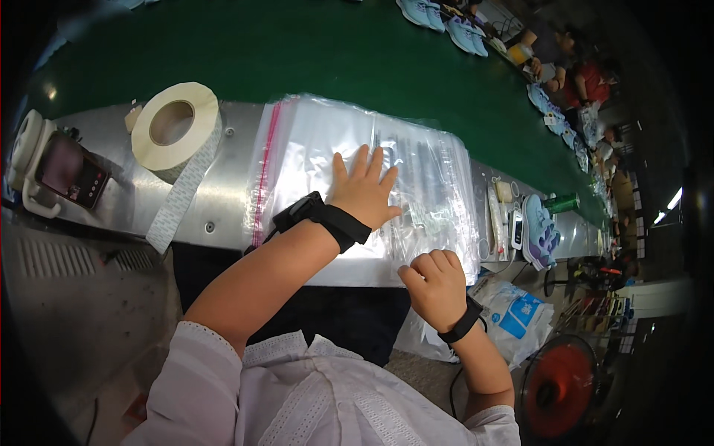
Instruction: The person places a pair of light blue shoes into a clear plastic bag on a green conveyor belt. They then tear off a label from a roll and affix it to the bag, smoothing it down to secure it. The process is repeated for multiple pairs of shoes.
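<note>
A thick stack of clear plastic zip bags (305,141) lies on the metal table edge before me, with pink zip strips along its left side. My left hand (363,189) rests flat on the top bag, fingers spread, a black strap round its wrist. At the stack's lower right corner, my right hand (437,286) is closed with the fingers curled in. Whether a bag edge is pinched in it is hidden. This wrist also wears a black band. Left of the stack stands a roll of cream labels (171,157), its loose strip hanging toward me.
A phone (71,175) leans in a white holder at the far left. Beyond the metal edge runs a green conveyor belt (245,52) with pale blue shoes (466,36). One shoe (539,232) stands right of the stack. A red fan (559,386) is below right; co-workers (590,83) sit farther along.
</note>
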`<state>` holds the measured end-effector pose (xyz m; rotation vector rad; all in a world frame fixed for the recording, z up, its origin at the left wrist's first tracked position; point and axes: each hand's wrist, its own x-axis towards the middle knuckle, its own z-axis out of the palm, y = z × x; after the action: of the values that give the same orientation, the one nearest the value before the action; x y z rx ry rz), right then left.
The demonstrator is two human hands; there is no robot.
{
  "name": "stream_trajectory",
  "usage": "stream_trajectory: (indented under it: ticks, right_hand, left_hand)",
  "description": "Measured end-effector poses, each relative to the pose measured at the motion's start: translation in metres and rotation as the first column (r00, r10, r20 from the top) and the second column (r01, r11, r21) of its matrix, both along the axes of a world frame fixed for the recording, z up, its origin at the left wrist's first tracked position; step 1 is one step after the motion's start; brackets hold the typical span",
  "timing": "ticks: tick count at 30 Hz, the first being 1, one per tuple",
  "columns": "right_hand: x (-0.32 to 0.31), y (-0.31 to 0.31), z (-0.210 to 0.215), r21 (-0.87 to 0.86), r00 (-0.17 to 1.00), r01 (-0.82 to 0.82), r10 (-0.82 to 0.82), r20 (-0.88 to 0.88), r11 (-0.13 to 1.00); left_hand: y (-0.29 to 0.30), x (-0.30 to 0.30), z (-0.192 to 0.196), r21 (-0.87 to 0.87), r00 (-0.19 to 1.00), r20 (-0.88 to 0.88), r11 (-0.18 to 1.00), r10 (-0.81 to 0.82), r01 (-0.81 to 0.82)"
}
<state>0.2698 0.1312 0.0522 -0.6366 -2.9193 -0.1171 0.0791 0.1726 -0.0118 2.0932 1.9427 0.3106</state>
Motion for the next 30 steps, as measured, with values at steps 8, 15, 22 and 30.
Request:
stream_trajectory:
  ticks: [8,15,22,30]
  right_hand:
    - [0.019,-0.006,0.003,-0.015,0.996,-0.060,0.059,-0.060,0.998]
    - [0.031,-0.011,-0.009,0.011,0.970,0.031,-0.028,-0.242,0.999]
    - [0.049,-0.023,-0.024,-0.060,0.958,0.188,-0.196,-0.210,0.980]
    - [0.030,-0.006,-0.026,-0.026,0.964,0.087,-0.091,-0.249,0.996]
  left_hand:
    - [0.001,0.003,-0.006,0.059,1.000,-0.012,0.998,0.000,0.000]
    - [-0.002,0.000,-0.003,0.165,0.981,0.192,0.984,0.033,-0.066]
    - [-0.074,-0.002,0.032,-0.132,0.736,0.667,0.991,0.116,-0.036]
    - [-0.107,0.049,0.005,0.011,0.853,0.523,1.000,-0.004,-0.002]
